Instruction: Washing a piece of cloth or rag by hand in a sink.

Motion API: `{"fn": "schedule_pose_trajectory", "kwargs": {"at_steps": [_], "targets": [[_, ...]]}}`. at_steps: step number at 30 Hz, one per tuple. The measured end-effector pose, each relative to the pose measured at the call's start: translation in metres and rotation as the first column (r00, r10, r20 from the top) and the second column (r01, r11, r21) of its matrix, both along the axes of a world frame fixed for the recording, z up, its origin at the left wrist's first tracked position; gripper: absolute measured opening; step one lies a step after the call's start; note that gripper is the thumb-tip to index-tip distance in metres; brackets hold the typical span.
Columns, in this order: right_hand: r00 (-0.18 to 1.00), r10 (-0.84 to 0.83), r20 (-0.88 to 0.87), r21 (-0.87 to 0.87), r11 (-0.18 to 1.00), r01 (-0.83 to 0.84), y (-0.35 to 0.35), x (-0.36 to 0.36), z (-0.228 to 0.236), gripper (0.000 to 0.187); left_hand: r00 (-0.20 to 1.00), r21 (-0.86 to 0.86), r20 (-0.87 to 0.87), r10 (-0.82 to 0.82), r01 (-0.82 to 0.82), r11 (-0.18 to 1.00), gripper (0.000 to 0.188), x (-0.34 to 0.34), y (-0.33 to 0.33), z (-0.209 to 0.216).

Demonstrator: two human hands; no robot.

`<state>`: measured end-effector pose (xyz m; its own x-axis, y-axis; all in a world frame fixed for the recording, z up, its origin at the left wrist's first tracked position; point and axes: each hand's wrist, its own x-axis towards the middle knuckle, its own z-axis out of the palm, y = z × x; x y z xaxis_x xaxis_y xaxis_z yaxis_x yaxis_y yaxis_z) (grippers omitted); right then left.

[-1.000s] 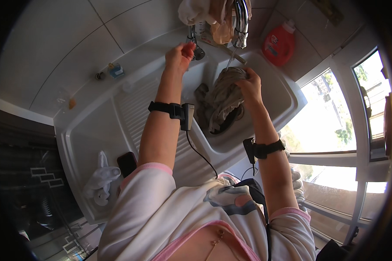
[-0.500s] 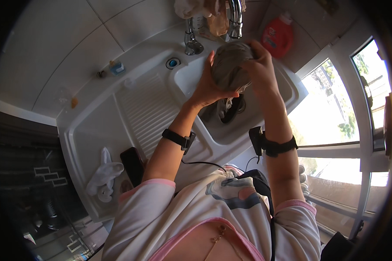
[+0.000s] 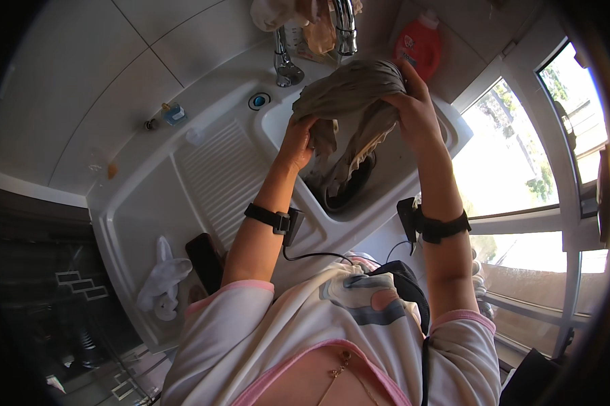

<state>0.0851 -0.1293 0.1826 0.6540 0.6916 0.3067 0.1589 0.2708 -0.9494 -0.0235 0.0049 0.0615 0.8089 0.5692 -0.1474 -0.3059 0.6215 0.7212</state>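
Note:
A wet-looking grey-brown cloth garment (image 3: 352,81) is stretched between both my hands above the sink basin (image 3: 403,179). My left hand (image 3: 297,143) grips its left end, with most of the fingers hidden behind the fabric. At the other end my right hand (image 3: 416,108) holds the cloth, thumb in front. Loose folds hang from the middle down into the basin. Beneath them lies a dark round thing (image 3: 355,186), partly covered by the cloth, whose kind I cannot make out. The chrome faucet (image 3: 346,30) stands just behind the garment.
Left of the basin is a ribbed washboard (image 3: 220,176). A white cloth (image 3: 163,277) and a dark phone (image 3: 205,260) lie at the lower left. A red detergent bottle (image 3: 418,46) stands at the back right, a small blue bottle (image 3: 173,114) on the back ledge. A window (image 3: 508,155) is at right.
The garment was bunched into a ball between my hands. Now it is spread wider, with folds hanging down. My left hand has shifted left and my hands are farther apart.

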Motion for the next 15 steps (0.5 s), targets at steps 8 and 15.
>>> {"fn": "schedule_pose_trajectory", "kwargs": {"at_steps": [8,15], "targets": [[0.980,-0.127,0.155,-0.149,0.978,0.150,0.007,0.012,-0.037,0.033,0.989,0.053,-0.144,0.044,-0.036,0.998,0.032,-0.003,0.008,0.003],[0.860,0.315,0.401,-0.691,0.721,0.059,-0.008,0.012,-0.109,0.072,0.986,0.191,0.042,0.159,-0.164,0.968,0.023,0.013,0.002,0.029]]}}
